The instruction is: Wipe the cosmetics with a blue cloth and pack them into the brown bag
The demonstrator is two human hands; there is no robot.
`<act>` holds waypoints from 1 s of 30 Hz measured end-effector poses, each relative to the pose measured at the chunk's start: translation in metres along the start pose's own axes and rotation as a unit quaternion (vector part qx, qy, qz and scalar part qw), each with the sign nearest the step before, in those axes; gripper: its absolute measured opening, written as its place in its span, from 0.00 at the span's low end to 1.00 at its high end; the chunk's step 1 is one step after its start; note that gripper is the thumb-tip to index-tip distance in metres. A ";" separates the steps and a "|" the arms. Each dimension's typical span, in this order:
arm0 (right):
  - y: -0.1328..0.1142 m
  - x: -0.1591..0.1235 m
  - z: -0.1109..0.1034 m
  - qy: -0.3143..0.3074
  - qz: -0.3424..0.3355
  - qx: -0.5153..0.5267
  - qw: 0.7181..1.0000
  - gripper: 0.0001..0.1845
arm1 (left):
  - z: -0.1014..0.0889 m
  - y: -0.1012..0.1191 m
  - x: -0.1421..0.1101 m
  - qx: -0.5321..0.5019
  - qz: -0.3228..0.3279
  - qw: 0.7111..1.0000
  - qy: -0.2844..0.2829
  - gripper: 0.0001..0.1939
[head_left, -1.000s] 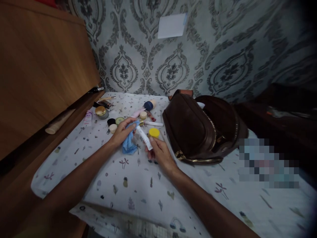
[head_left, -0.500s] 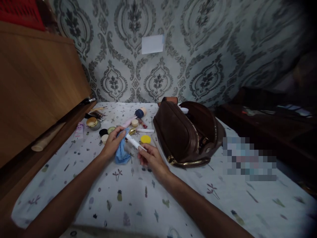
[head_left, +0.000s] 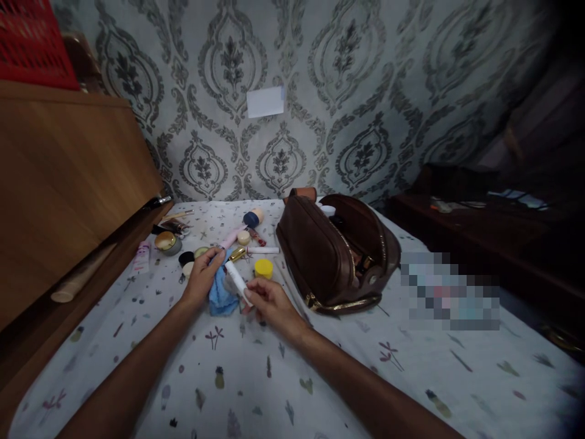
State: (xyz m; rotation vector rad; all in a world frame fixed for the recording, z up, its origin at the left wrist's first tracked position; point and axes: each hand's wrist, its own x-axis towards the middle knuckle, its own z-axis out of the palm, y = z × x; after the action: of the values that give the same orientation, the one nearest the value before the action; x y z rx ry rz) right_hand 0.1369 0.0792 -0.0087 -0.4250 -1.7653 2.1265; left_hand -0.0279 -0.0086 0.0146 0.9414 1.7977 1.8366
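Note:
Between my hands is a white tube, tilted, with its lower end pinched in the fingers of my right hand. My left hand is closed on a blue cloth that hangs down beside the tube's upper end. Just beyond them on the sheet lie a gold-coloured tube, a slim white-and-pink stick, a yellow round container and a small cream-coloured jar.
An open brown leather bag stands to the right, its zip undone. Further left are a gold-lidded jar, a pink tube and brushes. A wooden cabinet borders the left side; the patterned wall closes the back.
The view has tilted up slightly and shifted right. The white tube has come away from the cloth a little and stands at a steeper angle. Both hands keep their hold.

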 end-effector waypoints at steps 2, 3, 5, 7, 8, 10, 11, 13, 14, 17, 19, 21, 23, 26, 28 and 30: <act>-0.003 -0.002 0.000 -0.024 0.009 0.041 0.999 0.24 | 0.002 0.001 0.000 -0.060 -0.024 0.998 -0.009 0.22; -0.004 -0.003 0.000 -0.035 0.015 0.063 0.997 0.24 | 0.003 0.002 0.000 -0.086 -0.031 0.996 -0.010 0.22; -0.006 -0.003 0.000 -0.052 0.029 0.109 0.992 0.24 | 0.004 0.004 0.000 -0.130 -0.045 0.990 -0.011 0.22; -0.006 -0.003 0.000 -0.063 0.044 0.151 0.986 0.25 | 0.005 0.005 0.000 -0.167 -0.066 0.984 -0.011 0.23; -0.006 -0.002 0.000 -0.065 0.050 0.167 0.983 0.24 | 0.006 0.005 0.000 -0.183 -0.077 0.980 -0.013 0.24; -0.004 -0.001 -0.001 -0.066 0.056 0.189 0.978 0.24 | 0.006 0.005 0.001 -0.209 -0.102 0.973 -0.017 0.25; -0.004 0.000 -0.002 -0.064 0.057 0.196 0.977 0.23 | 0.007 0.005 0.000 -0.219 -0.114 0.969 -0.022 0.25; -0.003 0.001 -0.002 -0.058 0.055 0.208 0.975 0.23 | 0.008 0.004 -0.002 -0.227 -0.140 0.963 -0.050 0.25; -0.002 0.001 -0.002 -0.053 0.053 0.212 0.974 0.23 | 0.009 0.004 -0.004 -0.225 -0.153 0.959 -0.076 0.25; -0.003 0.002 -0.002 -0.040 0.047 0.212 0.975 0.25 | 0.011 0.002 -0.010 -0.214 -0.179 0.945 -0.171 0.25; -0.003 0.002 -0.002 -0.036 0.046 0.200 0.978 0.27 | 0.012 0.003 -0.013 -0.212 -0.181 0.939 -0.201 0.25; -0.004 0.001 -0.002 -0.033 0.046 0.165 0.985 0.28 | 0.012 0.005 -0.014 -0.210 -0.175 0.943 -0.190 0.24; -0.005 0.001 -0.003 -0.016 0.036 0.116 0.992 0.28 | 0.012 0.007 -0.013 -0.204 -0.167 0.951 -0.159 0.23; -0.007 0.002 -0.005 0.035 0.000 0.058 0.998 0.28 | 0.011 0.009 -0.012 -0.166 -0.162 0.964 -0.129 0.23; -0.010 0.002 -0.007 0.070 -0.021 0.057 0.996 0.26 | 0.010 0.008 -0.012 -0.130 -0.164 0.968 -0.139 0.23; -0.013 0.003 -0.008 0.092 -0.034 0.079 0.992 0.26 | 0.010 0.005 -0.013 -0.101 -0.164 0.966 -0.174 0.22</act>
State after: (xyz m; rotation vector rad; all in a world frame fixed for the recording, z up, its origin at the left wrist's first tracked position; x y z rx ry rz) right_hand 0.1387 0.0900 0.0021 -0.4947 -1.4783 2.0869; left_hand -0.0109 -0.0107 0.0165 0.7769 1.4245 1.5047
